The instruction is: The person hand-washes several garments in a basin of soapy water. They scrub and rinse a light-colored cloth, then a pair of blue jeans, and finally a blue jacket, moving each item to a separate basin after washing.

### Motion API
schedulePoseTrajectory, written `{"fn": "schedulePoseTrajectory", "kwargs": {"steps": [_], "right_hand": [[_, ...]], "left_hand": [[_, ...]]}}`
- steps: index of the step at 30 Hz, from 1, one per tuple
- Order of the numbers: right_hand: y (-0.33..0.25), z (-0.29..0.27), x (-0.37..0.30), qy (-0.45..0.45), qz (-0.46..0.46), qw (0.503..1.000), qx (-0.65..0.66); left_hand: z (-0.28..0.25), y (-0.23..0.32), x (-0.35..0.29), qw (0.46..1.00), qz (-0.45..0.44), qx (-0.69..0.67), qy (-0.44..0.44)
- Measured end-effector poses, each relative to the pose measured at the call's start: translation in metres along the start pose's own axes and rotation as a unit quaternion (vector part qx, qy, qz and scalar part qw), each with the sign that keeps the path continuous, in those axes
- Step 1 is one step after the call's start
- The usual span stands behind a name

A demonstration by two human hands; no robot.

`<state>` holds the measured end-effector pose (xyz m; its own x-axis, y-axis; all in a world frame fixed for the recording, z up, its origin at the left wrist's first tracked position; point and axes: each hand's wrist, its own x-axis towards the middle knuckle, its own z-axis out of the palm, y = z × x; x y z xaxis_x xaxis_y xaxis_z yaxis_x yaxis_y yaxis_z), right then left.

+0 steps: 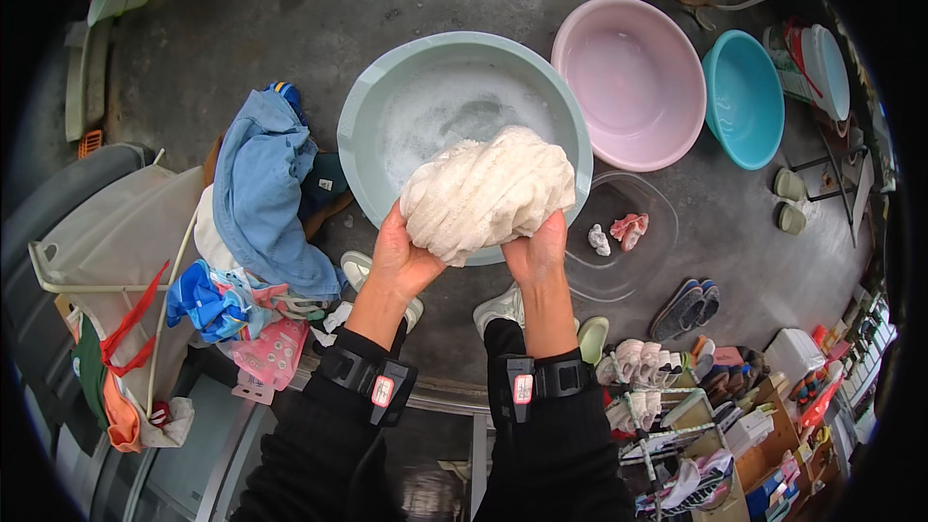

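Observation:
A bunched-up cream cloth (488, 195) rests between my two hands, above the near side of a pale green basin (360, 150). My left hand (404, 256) grips its lower left edge. On the lower right, my right hand (537, 253) grips the same cloth. The palms cup it from below, and some fingers are hidden under its folds. White suds (464, 97) float on the water in the basin. I cannot tell what kind of garment or cloth it is.
A pink basin (633, 82) and a turquoise basin (742, 99) stand to the right. Two small wet cloths, one white (599, 239) and one red (629, 230), lie in a clear shallow tub (619, 280). Left is piled denim (266, 193). Shoe racks (677, 425) fill the lower right.

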<state>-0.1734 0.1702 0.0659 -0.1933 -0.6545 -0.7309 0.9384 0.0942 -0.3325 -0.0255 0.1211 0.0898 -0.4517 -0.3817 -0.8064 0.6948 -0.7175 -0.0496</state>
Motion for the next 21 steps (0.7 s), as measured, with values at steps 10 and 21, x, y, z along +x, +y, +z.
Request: {"fn": "schedulePoseTrajectory", "kwargs": {"steps": [10,21], "right_hand": [[-0.005,0.008,-0.020,-0.092,0.013,0.993,0.073],[-0.017,0.011,-0.006,-0.161,-0.043,0.985,-0.049]], "left_hand": [[0.046,-0.027,-0.048,0.972,-0.106,-0.210,-0.017],[0.028,0.007,-0.037,0.995,-0.092,-0.042,0.000]]}}
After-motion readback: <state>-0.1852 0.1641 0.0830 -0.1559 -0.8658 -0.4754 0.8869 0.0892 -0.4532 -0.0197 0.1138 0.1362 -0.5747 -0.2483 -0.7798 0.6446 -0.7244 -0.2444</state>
